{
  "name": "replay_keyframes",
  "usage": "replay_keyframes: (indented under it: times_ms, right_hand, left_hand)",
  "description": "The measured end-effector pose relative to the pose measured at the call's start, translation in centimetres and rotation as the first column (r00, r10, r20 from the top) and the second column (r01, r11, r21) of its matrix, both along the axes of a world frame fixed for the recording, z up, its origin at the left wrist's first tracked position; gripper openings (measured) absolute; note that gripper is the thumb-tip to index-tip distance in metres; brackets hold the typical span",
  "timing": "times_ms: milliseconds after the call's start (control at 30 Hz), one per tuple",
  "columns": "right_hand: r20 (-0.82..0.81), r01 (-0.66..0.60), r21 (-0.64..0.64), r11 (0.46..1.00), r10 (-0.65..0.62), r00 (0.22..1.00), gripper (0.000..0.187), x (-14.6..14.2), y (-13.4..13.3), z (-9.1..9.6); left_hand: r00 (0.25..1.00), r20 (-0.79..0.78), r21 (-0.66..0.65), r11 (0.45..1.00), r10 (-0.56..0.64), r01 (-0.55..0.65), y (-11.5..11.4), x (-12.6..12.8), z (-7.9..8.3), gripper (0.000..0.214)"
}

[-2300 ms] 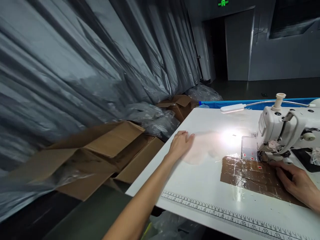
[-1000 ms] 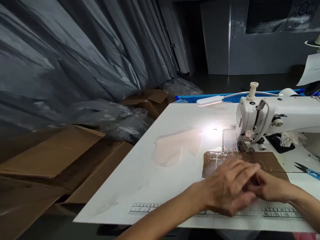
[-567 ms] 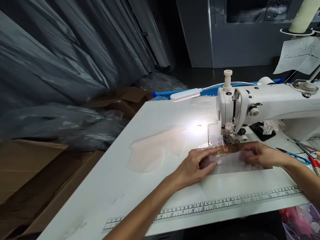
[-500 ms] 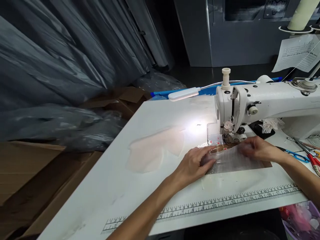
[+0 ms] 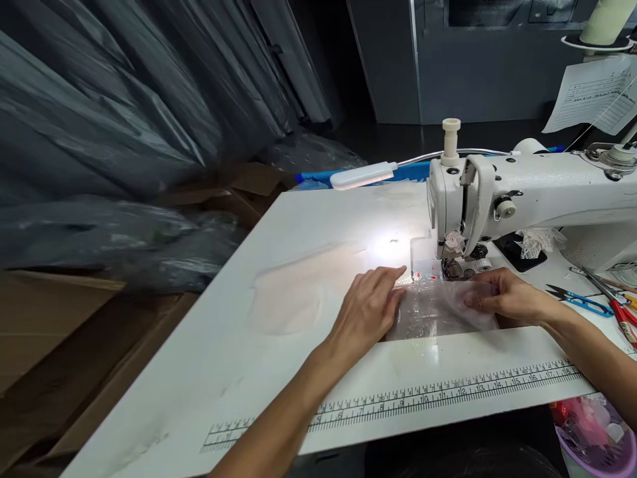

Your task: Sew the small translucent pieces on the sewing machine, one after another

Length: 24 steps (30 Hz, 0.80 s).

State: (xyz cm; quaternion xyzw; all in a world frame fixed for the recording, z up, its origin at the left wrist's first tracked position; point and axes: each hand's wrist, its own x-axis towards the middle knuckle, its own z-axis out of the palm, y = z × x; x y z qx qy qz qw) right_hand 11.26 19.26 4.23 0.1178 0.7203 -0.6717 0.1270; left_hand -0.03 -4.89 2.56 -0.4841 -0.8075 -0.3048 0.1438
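A thin, see-through pale piece of fabric (image 5: 438, 309) lies on the white table (image 5: 279, 372) just in front of the presser foot of a white sewing machine (image 5: 527, 192). My left hand (image 5: 368, 309) rests on its left edge, fingers stretched flat and together. On the fabric's right edge my right hand (image 5: 502, 295) presses with curled fingers, pinching the cloth. A stack of pale pink fabric pieces (image 5: 298, 289) lies to the left of my left hand.
A lamp (image 5: 363, 176) shines on the needle area. Blue-handled snips (image 5: 580, 302) and red-handled scissors (image 5: 620, 312) lie at the right. A ruler strip (image 5: 448, 395) runs along the front edge. Cardboard boxes (image 5: 60, 332) and grey plastic sheeting (image 5: 124, 133) stand left of the table.
My left hand left the pink pieces and joined the right hand. Both spread the see-through fabric and slid it forward to the presser foot, covering the brown patch on the table.
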Motion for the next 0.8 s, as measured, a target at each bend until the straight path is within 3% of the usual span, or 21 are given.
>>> replay_keyframes:
  times_ms: [67,167,300,433,533,667,800]
  right_hand:
    - [0.054,0.067,-0.128,0.990,-0.061,0.997,0.039,-0.4,-1.7,0.0]
    - [-0.019,0.146,-0.190,0.971,-0.152,0.988,0.044,-1.0,-4.4,0.2]
    - [-0.064,0.122,-0.287,0.950,-0.146,0.987,0.050,-1.1,-6.5,1.1]
    - [0.030,0.078,-0.431,0.899,-0.072,0.997,0.053,-1.0,-7.0,1.5]
    - [0.055,0.085,-0.459,0.884,-0.066,0.996,0.049,-1.1,-7.1,1.0]
    - [0.137,0.130,-0.408,0.903,-0.080,0.987,0.047,-1.1,-6.4,0.2]
    - [0.211,0.089,-0.258,0.962,-0.034,0.977,0.043,0.1,-4.0,0.3]
  left_hand:
    - [0.999,-0.011,0.051,0.998,-0.030,0.031,0.5,1.7,1.0,0.022]
    - [0.991,0.087,0.075,0.993,-0.103,0.096,1.2,4.5,2.2,0.046]
    - [0.993,0.113,0.139,0.990,-0.015,-0.001,1.1,5.7,2.1,0.026]
    - [0.943,0.333,0.170,0.984,0.001,-0.061,-0.2,4.7,1.4,0.020]
    - [0.847,0.531,0.170,0.981,-0.010,-0.095,-1.0,3.9,1.5,0.022]
    - [0.685,0.728,0.151,0.981,-0.025,-0.125,-1.8,2.2,2.8,0.023]
    - [0.651,0.750,0.119,0.943,0.120,-0.311,-5.0,-2.6,4.3,0.034]
